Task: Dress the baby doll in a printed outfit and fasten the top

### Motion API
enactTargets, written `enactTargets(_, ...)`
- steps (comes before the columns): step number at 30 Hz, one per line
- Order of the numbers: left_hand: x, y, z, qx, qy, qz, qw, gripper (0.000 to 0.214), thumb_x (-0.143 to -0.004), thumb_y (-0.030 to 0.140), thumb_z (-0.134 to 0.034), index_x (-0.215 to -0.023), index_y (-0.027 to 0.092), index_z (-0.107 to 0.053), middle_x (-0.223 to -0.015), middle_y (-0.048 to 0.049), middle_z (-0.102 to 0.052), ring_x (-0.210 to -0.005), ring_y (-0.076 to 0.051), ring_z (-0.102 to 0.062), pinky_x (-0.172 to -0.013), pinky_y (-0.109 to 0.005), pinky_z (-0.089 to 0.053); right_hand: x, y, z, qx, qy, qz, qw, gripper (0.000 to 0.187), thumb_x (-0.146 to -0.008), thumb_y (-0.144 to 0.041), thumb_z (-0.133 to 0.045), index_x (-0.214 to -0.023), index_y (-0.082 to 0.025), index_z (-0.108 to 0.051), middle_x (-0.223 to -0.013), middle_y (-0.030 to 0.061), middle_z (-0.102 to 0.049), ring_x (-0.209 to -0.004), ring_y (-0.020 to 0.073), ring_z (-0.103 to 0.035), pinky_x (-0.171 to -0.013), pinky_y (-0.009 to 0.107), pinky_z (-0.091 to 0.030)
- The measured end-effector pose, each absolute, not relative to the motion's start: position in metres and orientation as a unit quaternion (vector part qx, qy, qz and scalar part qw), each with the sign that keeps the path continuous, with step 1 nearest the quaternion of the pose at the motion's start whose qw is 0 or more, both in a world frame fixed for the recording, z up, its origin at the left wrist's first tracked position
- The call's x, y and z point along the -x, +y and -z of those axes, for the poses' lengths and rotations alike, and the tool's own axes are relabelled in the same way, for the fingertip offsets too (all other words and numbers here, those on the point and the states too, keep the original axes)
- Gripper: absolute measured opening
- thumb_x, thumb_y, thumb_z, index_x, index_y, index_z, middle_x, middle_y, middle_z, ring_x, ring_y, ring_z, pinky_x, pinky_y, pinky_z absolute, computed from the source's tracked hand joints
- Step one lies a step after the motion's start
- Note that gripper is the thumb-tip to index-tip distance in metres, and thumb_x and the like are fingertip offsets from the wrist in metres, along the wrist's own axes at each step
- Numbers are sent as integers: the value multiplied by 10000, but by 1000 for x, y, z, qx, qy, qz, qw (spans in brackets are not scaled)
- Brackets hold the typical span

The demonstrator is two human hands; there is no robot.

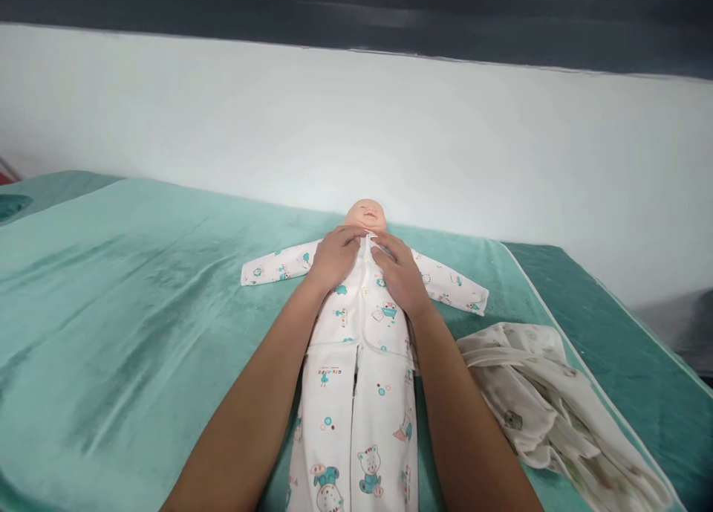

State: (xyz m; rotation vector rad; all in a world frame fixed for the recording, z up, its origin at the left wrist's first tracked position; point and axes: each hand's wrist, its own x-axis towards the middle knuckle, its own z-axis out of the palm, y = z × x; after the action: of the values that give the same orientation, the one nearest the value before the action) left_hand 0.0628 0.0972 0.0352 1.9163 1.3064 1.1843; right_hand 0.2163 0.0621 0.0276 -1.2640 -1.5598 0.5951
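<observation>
A baby doll lies on its back, its head by the wall. It is dressed in a white long-sleeved jacket and white trousers, both printed with small teal and pink animals. My left hand is at the left side of the jacket's collar, thumb and fingertips closed on the cloth edge. Opposite it, my right hand grips the collar's right edge in the same way. The fingertips of both hands nearly meet below the doll's chin. Both sleeves stretch outward on the bed.
A crumpled white printed cloth lies right of my right forearm. Teal plush covering spreads beneath the doll, with a darker green section at the right. Behind the doll's head rises a white wall, with a dark ledge above.
</observation>
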Motion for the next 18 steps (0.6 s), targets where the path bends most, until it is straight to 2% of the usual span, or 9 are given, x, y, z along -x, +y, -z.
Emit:
enactTargets(4, -62, 97, -36, -720, 478, -429, 262, 393, -913, 211, -413, -1137, 270, -731, -1297, 10, -679, -1265, -199, -577, -1147, -365, -404, -217, 64, -26, 524, -648, -236, 500, 271, -893, -411, -546, -1066, -266, -696, -1346, 50, -618, -1316, 231, -494, -1171, 447, -321)
enactTargets(9, -62, 98, -35, -735, 478, -413, 245, 412, -919, 200, -406, -1143, 291, -739, -1322, 6, -664, -1248, -210, -581, -1135, -378, -412, -215, 63, -26, 516, -638, -239, 519, 246, -881, -395, -545, -1030, -246, -672, -1273, 58, -652, -1259, 237, -536, -1137, 436, -357)
enactTargets(13, -62, 98, -34, -749, 485, -397, 214, 434, -917, 179, -401, -1159, 316, -735, -1337, 3, -649, -1252, -223, -572, -1134, -388, -411, -215, 63, -25, 527, -604, -278, 529, 334, -858, -415, -572, -1141, -246, -624, -1262, 69, -660, -1198, 251, -576, -1078, 451, -422)
enactTargets(18, -63, 95, -35, -772, 481, -375, 179, 420, -928, 170, -422, -1137, 348, -741, -1339, 5, -640, -1246, -236, -575, -1119, -408, -423, -218, 64, -24, 519, -631, -268, 511, 403, -886, -412, -546, -1254, -264, -614, -1382, 53, -611, -1331, 263, -492, -1156, 488, -343)
